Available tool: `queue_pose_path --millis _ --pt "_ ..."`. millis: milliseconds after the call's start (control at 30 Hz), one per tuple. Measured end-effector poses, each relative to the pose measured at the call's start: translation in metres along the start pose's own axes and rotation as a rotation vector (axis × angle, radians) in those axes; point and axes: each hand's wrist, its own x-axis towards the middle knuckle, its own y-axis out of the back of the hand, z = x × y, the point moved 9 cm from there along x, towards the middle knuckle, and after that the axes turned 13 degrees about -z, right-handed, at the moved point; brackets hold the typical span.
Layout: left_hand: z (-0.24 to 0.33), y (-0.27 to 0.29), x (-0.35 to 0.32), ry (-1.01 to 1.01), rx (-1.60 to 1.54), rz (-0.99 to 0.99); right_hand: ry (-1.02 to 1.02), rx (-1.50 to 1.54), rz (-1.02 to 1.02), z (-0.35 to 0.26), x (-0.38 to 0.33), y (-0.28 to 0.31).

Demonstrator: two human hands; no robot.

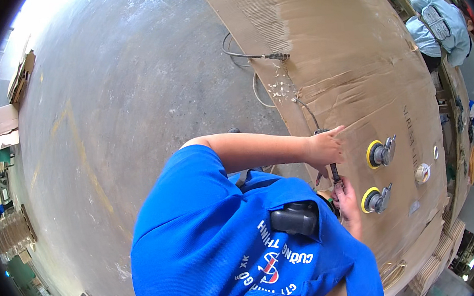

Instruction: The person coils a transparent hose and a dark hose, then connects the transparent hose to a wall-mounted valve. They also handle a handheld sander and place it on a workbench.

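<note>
In front of me, close to the edge of the cardboard-covered table [357,91], my two hands are together on a dark air hose. My left hand [325,148] is wrapped over the hose, one finger sticking out past it. Just below, my right hand [344,196] grips a black hose fitting [335,171] between thumb and fingers. The air hose [308,109] runs away to the left from my left hand. Two grey round sanders with yellow pads lie to the right: the upper sander [381,153] and the lower sander [376,199]. Both lie apart from my hands.
Another hose [262,57] with a dark coupling lies across the table's left edge. A roll of tape [422,173] and a small ring [435,152] sit beyond the sanders. A coiled cord [393,274] is at the lower right. A person [442,28] stands beyond the table.
</note>
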Motion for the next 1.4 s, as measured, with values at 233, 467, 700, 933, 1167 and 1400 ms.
queue_pose_path --millis 233,467,700,933,1167,1400 --pt "0.008 -0.026 -0.004 0.079 -0.036 -0.439 0.196 -0.684 0.238 -0.044 -0.007 -0.009" --pt "-0.063 -0.046 0.015 0.23 -0.063 -0.424 0.26 -0.526 0.409 -0.008 -0.052 0.014" --pt "-0.153 -0.129 0.098 0.829 -0.715 -0.55 0.08 -0.295 0.574 0.093 -0.085 0.024" --pt "-0.036 -0.155 0.2 0.264 -0.436 -0.544 -0.19 -0.251 0.538 0.198 -0.082 0.011" --pt "0.008 -0.141 0.225 0.036 0.074 -0.444 -0.079 -0.289 0.388 0.151 -0.05 -0.005" --pt "-0.087 -0.085 0.015 0.2 -0.371 -0.204 -0.195 -0.496 0.239 0.085 0.022 -0.018"
